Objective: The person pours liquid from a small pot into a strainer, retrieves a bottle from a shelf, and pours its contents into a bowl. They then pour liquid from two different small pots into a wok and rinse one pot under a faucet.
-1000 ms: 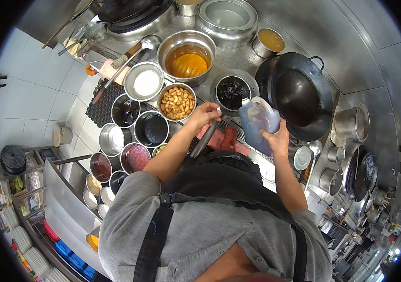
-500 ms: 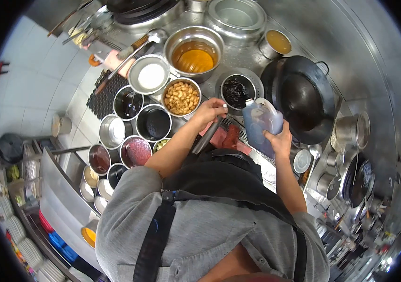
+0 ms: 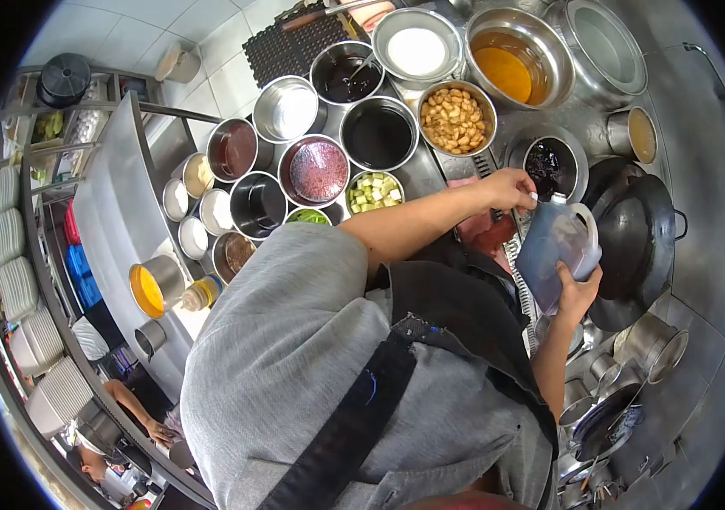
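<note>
A translucent plastic jug (image 3: 549, 251) with dark liquid leans over the counter, its open-looking neck near a metal pot of dark contents (image 3: 551, 166). My right hand (image 3: 577, 289) is wrapped round the jug's lower handle side. My left hand (image 3: 511, 190) is pinched on a small white cap (image 3: 534, 196) just left of the jug's neck. Below my left hand lie pieces of red and pink meat (image 3: 491, 234), partly hidden by my forearm and the jug. A pot of yellow-brown chunks (image 3: 458, 119) stands beyond my left forearm.
Several metal pots of sauces and cut vegetables (image 3: 375, 192) stand at the left. A black wok (image 3: 643, 246) is right of the jug. A large pot of orange liquid (image 3: 505, 72) stands farther back. At the lower left, another person's arm (image 3: 133, 404) shows beyond a shelf.
The view has swung left, so the counter, the jug and my hands appear farther right. Both hands keep their hold. More of the left shelves and another person's arm now show.
</note>
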Available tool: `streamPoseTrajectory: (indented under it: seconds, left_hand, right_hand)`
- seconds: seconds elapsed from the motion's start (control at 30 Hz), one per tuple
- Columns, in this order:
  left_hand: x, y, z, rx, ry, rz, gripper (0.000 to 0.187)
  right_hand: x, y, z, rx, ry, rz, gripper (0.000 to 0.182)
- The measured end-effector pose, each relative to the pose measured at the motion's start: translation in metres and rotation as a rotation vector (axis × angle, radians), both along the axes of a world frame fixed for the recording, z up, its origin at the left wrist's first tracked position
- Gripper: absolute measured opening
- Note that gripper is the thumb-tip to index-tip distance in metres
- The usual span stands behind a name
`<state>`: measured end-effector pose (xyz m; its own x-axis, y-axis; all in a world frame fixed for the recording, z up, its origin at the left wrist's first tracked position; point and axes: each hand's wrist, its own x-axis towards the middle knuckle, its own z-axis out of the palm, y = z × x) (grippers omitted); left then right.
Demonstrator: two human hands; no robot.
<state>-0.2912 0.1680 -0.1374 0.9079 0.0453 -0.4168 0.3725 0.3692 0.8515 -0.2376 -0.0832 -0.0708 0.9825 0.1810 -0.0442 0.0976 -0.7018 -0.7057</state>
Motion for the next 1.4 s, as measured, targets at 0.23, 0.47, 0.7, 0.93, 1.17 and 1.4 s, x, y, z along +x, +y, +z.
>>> streamPoseTrajectory:
  seconds: [0.23, 0.47, 0.7, 0.93, 1.17, 1.4]
  left_hand:
    - [-0.006, -0.001, -0.012, 0.006, -0.008, -0.01, 0.031]
    - [-0.004, 0.0, -0.011, -0.028, -0.019, 0.004, 0.03]
    - [-0.008, 0.006, -0.006, -0.016, 0.015, -0.049, 0.029]
    - [-0.01, 0.006, -0.002, -0.019, 0.029, -0.046, 0.028]
    - [-0.012, 0.006, -0.003, -0.018, 0.027, -0.045, 0.029]
    - [-0.012, 0.007, 0.0, -0.029, 0.017, -0.041, 0.031]
  right_hand:
    - [0.001, 0.004, 0.006, -0.015, 0.02, -0.011, 0.074]
    - [0.004, 0.004, 0.006, -0.008, -0.011, 0.003, 0.069]
    - [0.002, 0.005, 0.013, -0.084, -0.015, -0.035, 0.071]
    - [0.001, 0.008, 0.019, -0.098, 0.013, -0.031, 0.072]
    - [0.002, 0.007, 0.019, -0.106, -0.003, -0.034, 0.072]
    - [0.005, 0.005, 0.02, -0.121, 0.007, -0.024, 0.071]
